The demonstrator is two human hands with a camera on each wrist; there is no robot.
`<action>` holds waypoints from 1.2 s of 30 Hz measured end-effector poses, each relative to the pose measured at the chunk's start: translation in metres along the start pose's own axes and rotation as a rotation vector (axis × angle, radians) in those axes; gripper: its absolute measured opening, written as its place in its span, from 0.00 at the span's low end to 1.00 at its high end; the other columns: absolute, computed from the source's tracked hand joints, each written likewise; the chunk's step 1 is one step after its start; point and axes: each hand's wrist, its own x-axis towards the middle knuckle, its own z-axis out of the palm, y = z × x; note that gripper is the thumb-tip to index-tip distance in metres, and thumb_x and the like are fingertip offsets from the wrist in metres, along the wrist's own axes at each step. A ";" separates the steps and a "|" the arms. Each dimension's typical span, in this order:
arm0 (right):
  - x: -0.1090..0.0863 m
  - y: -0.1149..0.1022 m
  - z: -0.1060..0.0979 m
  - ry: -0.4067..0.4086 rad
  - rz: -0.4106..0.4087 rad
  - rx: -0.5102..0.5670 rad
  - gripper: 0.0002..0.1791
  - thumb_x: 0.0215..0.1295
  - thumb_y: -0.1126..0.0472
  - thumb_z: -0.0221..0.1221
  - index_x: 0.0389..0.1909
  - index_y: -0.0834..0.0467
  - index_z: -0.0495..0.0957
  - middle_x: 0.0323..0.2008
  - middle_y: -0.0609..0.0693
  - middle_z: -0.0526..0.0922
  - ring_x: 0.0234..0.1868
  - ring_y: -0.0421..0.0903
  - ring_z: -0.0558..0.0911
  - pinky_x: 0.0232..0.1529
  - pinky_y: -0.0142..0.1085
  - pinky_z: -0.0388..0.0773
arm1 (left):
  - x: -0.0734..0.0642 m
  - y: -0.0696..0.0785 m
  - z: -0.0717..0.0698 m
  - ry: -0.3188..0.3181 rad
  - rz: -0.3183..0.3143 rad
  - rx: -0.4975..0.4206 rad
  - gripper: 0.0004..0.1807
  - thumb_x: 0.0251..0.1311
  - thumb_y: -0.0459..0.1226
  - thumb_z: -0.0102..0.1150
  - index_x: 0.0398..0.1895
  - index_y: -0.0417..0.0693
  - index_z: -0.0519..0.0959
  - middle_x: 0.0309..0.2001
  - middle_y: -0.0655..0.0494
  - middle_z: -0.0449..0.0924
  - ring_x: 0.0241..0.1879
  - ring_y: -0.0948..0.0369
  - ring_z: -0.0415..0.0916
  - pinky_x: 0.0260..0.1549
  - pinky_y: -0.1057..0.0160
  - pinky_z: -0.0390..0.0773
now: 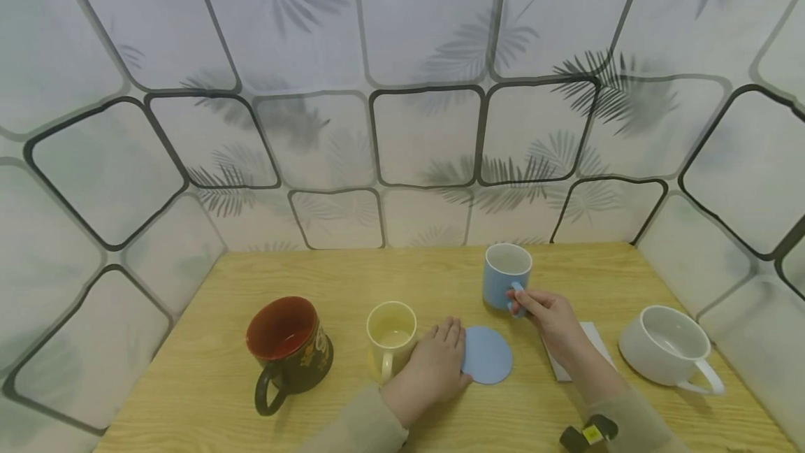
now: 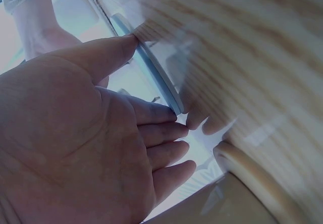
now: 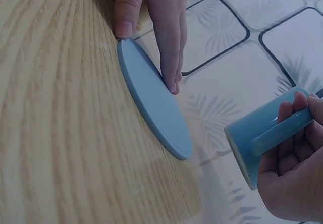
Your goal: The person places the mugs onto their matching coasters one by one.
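Observation:
My right hand (image 1: pixel 555 320) grips the handle of a light blue mug (image 1: pixel 498 286) with a white inside. In the right wrist view, the fingers curl round that handle, and the mug (image 3: pixel 252 135) appears raised off the wooden surface. A round blue coaster (image 1: pixel 490 356) lies flat on the table in front of the mug. My left hand (image 1: pixel 438 363) rests at the coaster's left edge with its fingers extended. Thumb and fingers touch the rim of the coaster (image 2: pixel 156 72) in the left wrist view.
Close left of my left hand, a yellow mug (image 1: pixel 391 327) stands on a yellow coaster. Farther left is a dark mug (image 1: pixel 308 358) with a red inside. A white square (image 1: pixel 597 338) lies partly under my right forearm, and a wide white mug (image 1: pixel 654 348) stands at the right.

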 end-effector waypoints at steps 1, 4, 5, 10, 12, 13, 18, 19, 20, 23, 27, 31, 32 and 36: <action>-0.001 0.000 0.000 -0.004 -0.002 -0.003 0.21 0.82 0.60 0.56 0.26 0.52 0.88 0.39 0.34 0.91 0.51 0.30 0.84 0.55 0.20 0.79 | 0.000 0.000 0.000 -0.001 0.000 0.002 0.44 0.72 0.65 0.54 0.81 0.48 0.66 0.82 0.53 0.63 0.83 0.58 0.60 0.80 0.61 0.67; -0.004 0.000 0.000 -0.009 -0.003 -0.011 0.21 0.82 0.60 0.56 0.26 0.52 0.88 0.39 0.35 0.91 0.51 0.30 0.84 0.55 0.20 0.79 | 0.000 0.000 0.000 -0.001 0.001 0.008 0.44 0.73 0.65 0.53 0.81 0.48 0.65 0.82 0.53 0.63 0.83 0.58 0.60 0.80 0.61 0.67; -0.004 0.000 0.001 -0.009 0.000 -0.014 0.21 0.82 0.59 0.56 0.25 0.52 0.88 0.40 0.34 0.91 0.51 0.30 0.84 0.55 0.20 0.79 | 0.000 0.000 0.000 0.001 0.001 0.008 0.44 0.73 0.65 0.54 0.81 0.48 0.66 0.82 0.53 0.64 0.83 0.58 0.60 0.80 0.61 0.67; -0.009 -0.001 0.003 -0.002 0.016 -0.049 0.21 0.82 0.58 0.57 0.25 0.50 0.87 0.40 0.33 0.91 0.51 0.28 0.84 0.55 0.20 0.79 | 0.001 0.000 0.001 0.002 0.003 0.014 0.44 0.72 0.66 0.53 0.81 0.48 0.66 0.82 0.53 0.64 0.82 0.58 0.60 0.80 0.61 0.67; -0.011 -0.001 0.003 -0.008 0.019 -0.056 0.21 0.82 0.58 0.57 0.25 0.50 0.87 0.41 0.32 0.91 0.52 0.28 0.84 0.55 0.20 0.79 | 0.001 0.000 0.002 -0.001 0.002 0.010 0.45 0.72 0.66 0.53 0.81 0.49 0.65 0.82 0.53 0.63 0.83 0.58 0.60 0.80 0.61 0.67; -0.013 -0.001 0.004 -0.015 0.019 -0.055 0.21 0.82 0.58 0.57 0.25 0.50 0.87 0.41 0.32 0.91 0.52 0.28 0.84 0.55 0.20 0.79 | 0.001 0.001 0.002 -0.003 0.001 0.007 0.45 0.72 0.66 0.53 0.81 0.49 0.65 0.82 0.54 0.63 0.83 0.58 0.60 0.80 0.61 0.66; -0.017 0.000 0.005 -0.024 0.016 -0.046 0.20 0.82 0.58 0.57 0.27 0.52 0.88 0.42 0.32 0.91 0.53 0.28 0.84 0.56 0.19 0.79 | 0.001 0.001 0.004 -0.005 -0.006 -0.003 0.45 0.72 0.67 0.53 0.81 0.49 0.66 0.82 0.54 0.63 0.83 0.58 0.59 0.80 0.61 0.66; -0.018 0.001 0.005 -0.029 0.012 -0.049 0.20 0.82 0.58 0.56 0.27 0.52 0.88 0.42 0.32 0.91 0.53 0.28 0.83 0.56 0.19 0.78 | 0.001 0.001 0.004 -0.004 -0.006 -0.002 0.45 0.72 0.67 0.53 0.81 0.49 0.66 0.82 0.54 0.63 0.83 0.58 0.59 0.80 0.61 0.66; -0.019 0.001 0.005 -0.029 0.007 -0.050 0.20 0.82 0.58 0.56 0.28 0.53 0.88 0.43 0.32 0.91 0.53 0.28 0.84 0.56 0.19 0.79 | 0.001 0.001 0.003 -0.004 -0.006 -0.001 0.45 0.72 0.66 0.53 0.81 0.49 0.65 0.82 0.54 0.63 0.83 0.58 0.59 0.80 0.61 0.66; -0.021 0.003 0.005 -0.043 -0.008 -0.051 0.19 0.82 0.59 0.56 0.28 0.55 0.88 0.43 0.33 0.91 0.53 0.28 0.84 0.57 0.19 0.79 | 0.001 0.000 0.001 -0.004 -0.005 0.005 0.45 0.72 0.66 0.53 0.81 0.49 0.65 0.82 0.53 0.63 0.83 0.58 0.60 0.80 0.60 0.66; -0.024 0.006 0.006 -0.053 -0.025 -0.021 0.20 0.82 0.61 0.57 0.27 0.55 0.88 0.43 0.35 0.92 0.53 0.29 0.84 0.56 0.19 0.79 | 0.000 0.000 0.001 -0.004 0.000 0.008 0.44 0.73 0.66 0.53 0.81 0.49 0.65 0.82 0.53 0.63 0.83 0.58 0.60 0.80 0.61 0.67; -0.027 0.008 0.007 -0.072 -0.037 0.007 0.20 0.82 0.61 0.56 0.27 0.53 0.89 0.42 0.35 0.92 0.52 0.29 0.84 0.56 0.20 0.80 | -0.001 0.000 0.001 -0.003 0.001 0.008 0.44 0.73 0.66 0.52 0.81 0.49 0.66 0.82 0.54 0.64 0.83 0.58 0.60 0.80 0.61 0.67; -0.028 0.009 0.008 -0.078 -0.037 0.013 0.20 0.82 0.61 0.56 0.27 0.52 0.89 0.42 0.35 0.92 0.52 0.29 0.84 0.56 0.20 0.80 | -0.001 0.000 0.001 -0.003 0.002 0.010 0.44 0.73 0.66 0.52 0.81 0.49 0.66 0.82 0.54 0.63 0.83 0.58 0.60 0.80 0.61 0.67; -0.031 0.010 0.008 -0.118 -0.049 0.020 0.20 0.82 0.61 0.56 0.28 0.51 0.90 0.42 0.35 0.92 0.53 0.30 0.84 0.57 0.21 0.79 | -0.002 0.000 0.001 0.001 0.002 0.010 0.44 0.73 0.66 0.52 0.81 0.49 0.66 0.82 0.54 0.64 0.83 0.58 0.60 0.79 0.61 0.67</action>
